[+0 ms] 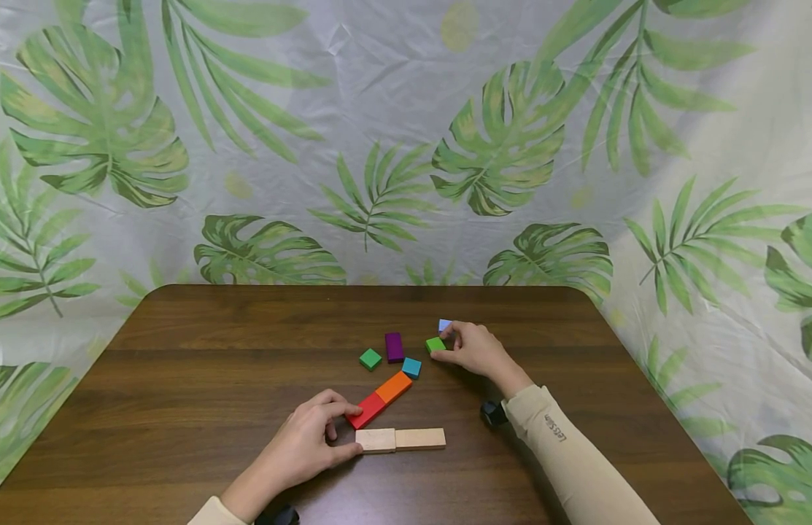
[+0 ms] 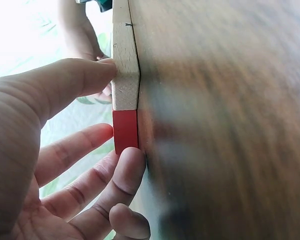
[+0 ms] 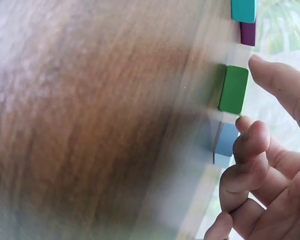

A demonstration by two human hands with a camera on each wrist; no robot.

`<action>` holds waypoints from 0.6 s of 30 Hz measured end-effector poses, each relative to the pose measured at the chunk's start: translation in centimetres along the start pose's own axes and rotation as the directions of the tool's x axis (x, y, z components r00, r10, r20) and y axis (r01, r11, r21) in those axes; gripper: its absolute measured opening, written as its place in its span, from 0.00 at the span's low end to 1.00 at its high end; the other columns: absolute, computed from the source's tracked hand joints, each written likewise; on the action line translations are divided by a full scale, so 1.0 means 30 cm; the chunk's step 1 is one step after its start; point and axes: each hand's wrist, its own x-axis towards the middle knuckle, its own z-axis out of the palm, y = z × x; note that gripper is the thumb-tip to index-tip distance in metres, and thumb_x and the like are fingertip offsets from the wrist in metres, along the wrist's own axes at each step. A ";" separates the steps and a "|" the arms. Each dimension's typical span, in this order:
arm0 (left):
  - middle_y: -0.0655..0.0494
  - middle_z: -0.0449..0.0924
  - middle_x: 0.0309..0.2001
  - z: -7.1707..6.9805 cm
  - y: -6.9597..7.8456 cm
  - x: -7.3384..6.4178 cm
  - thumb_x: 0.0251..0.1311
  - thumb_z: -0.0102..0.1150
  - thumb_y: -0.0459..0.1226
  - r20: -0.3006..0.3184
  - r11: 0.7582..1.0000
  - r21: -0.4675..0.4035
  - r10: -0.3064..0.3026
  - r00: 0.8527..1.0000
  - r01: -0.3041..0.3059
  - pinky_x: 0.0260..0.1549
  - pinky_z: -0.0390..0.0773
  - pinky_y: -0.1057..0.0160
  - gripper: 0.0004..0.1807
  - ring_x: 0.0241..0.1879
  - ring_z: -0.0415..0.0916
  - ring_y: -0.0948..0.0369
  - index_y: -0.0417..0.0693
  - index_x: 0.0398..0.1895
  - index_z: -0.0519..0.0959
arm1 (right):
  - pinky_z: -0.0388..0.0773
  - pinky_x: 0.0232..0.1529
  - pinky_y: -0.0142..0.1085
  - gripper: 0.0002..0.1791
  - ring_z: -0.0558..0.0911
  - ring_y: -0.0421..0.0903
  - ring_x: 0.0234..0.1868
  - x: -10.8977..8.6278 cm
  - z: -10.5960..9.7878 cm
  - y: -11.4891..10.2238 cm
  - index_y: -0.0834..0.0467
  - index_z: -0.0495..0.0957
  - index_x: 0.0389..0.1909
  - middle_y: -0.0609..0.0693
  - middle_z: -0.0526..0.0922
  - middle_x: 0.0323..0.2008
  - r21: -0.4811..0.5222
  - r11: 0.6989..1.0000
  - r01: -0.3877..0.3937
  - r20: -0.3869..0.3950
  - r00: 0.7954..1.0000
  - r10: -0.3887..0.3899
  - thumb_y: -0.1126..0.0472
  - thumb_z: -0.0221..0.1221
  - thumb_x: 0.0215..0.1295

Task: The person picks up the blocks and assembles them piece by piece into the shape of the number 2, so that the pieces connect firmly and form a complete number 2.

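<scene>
Red block [image 1: 368, 412] lies on the table [image 1: 215, 357] beside the plain block [image 1: 376, 441]; the left hand [image 1: 306, 440], loosely half-spread, touches both, apparently steadying them. The right hand [image 1: 476, 350] pinches the light green block [image 1: 435, 344] by opposite sides, probably for control over its angle.

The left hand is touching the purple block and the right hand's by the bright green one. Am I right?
Not quite: the left hand is touching the red block, as the left wrist view shows. The right hand is by the bright green block.
</scene>
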 end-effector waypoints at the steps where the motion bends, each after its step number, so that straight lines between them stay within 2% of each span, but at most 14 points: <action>1: 0.62 0.82 0.49 0.000 0.000 0.000 0.51 0.85 0.42 0.000 1.000 0.000 0.001 1.000 -0.001 0.31 0.69 0.70 0.24 0.28 0.70 0.73 0.52 0.53 0.90 | 0.67 0.27 0.35 0.24 0.72 0.42 0.23 -0.001 0.002 0.000 0.55 0.84 0.52 0.48 0.78 0.26 0.003 1.000 -0.006 -0.002 1.000 0.006 0.44 0.75 0.64; 11: 0.62 0.82 0.48 -0.003 0.002 0.001 0.51 0.85 0.43 0.008 1.000 -0.006 0.000 1.000 0.000 0.30 0.69 0.70 0.25 0.27 0.70 0.72 0.51 0.53 0.90 | 0.71 0.31 0.36 0.24 0.74 0.43 0.25 -0.002 0.023 0.014 0.57 0.84 0.49 0.49 0.79 0.25 0.042 0.998 -0.037 -0.034 0.999 0.038 0.44 0.75 0.64; 18: 0.61 0.82 0.49 -0.004 0.003 0.002 0.51 0.85 0.43 0.009 1.000 -0.005 -0.003 1.000 0.003 0.30 0.69 0.70 0.25 0.27 0.70 0.72 0.51 0.53 0.89 | 0.71 0.32 0.35 0.22 0.74 0.44 0.24 0.000 0.033 0.024 0.58 0.83 0.47 0.50 0.79 0.24 0.088 0.995 -0.050 -0.028 0.998 0.053 0.46 0.75 0.64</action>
